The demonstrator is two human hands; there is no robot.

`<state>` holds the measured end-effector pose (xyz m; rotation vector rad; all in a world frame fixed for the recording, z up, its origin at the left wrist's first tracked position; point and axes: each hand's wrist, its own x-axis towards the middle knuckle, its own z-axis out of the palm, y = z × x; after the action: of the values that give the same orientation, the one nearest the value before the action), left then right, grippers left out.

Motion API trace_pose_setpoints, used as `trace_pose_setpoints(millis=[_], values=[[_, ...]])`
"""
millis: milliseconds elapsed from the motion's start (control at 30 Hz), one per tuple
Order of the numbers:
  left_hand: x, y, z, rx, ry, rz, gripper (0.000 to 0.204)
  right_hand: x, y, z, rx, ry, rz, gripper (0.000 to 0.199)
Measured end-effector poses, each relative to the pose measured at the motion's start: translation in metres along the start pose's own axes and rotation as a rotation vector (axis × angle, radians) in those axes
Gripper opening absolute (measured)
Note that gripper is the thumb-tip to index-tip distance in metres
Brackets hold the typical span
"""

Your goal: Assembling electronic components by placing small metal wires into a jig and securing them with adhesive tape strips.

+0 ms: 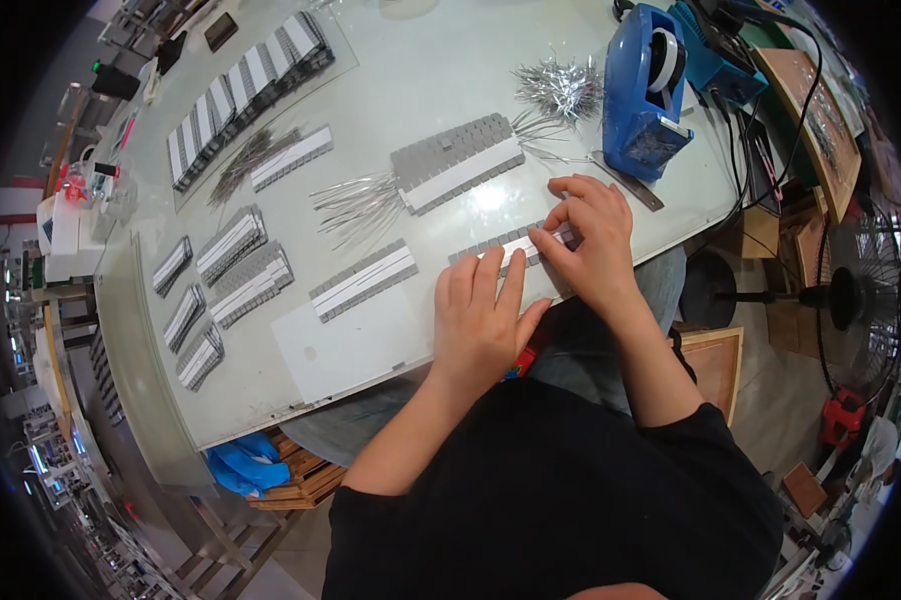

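Observation:
A grey segmented strip with a white band along it [491,243] lies near the table's front edge. My left hand [479,318] rests over its left part, fingers stretched out and fingertips on the band. At its right end my right hand [596,240] curls in, thumb and forefinger closed on the strip; the exact grip is partly hidden by the fingers. A similar strip [364,280] lies left of my left hand. Beyond my hands sits a wider grey block with a white band [458,165], with thin silvery wires [356,207] fanning out at both ends.
A blue tape dispenser [633,95] stands at the right, with a metal ruler-like blade [628,182] before it. Behind lies a bundle of silvery wires [561,85]. Stacks of banded grey strips [251,85] fill the far left, with several smaller stacks [233,245] nearer.

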<state>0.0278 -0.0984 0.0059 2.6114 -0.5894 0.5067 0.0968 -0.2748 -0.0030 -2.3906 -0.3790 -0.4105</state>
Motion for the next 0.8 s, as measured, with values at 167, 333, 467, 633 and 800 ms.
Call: trace_pose_setpoints(millis=[167, 333, 467, 633, 800], values=[[-0.001, 0.0001, 0.0005, 0.003, 0.001, 0.004, 0.053, 0.0, -0.0008, -0.0012, 0.0, -0.007, 0.004, 0.019], [-0.0012, 0.0, 0.0008, 0.009, -0.002, 0.001, 0.053, 0.001, -0.0019, -0.002, -0.009, -0.008, 0.006, 0.018], [-0.0012, 0.0, 0.001, 0.003, 0.005, 0.003, 0.053, 0.001, -0.0016, -0.0007, -0.006, 0.011, 0.002, 0.017], [-0.0018, -0.0005, 0.0013, 0.0, 0.008, 0.002, 0.053, 0.001, -0.0016, 0.0009, -0.018, 0.01, 0.003, 0.017], [0.0006, -0.0001, -0.0001, 0.025, 0.022, 0.039, 0.053, 0.0014, 0.0022, -0.0042, 0.072, -0.006, 0.047, 0.016]])
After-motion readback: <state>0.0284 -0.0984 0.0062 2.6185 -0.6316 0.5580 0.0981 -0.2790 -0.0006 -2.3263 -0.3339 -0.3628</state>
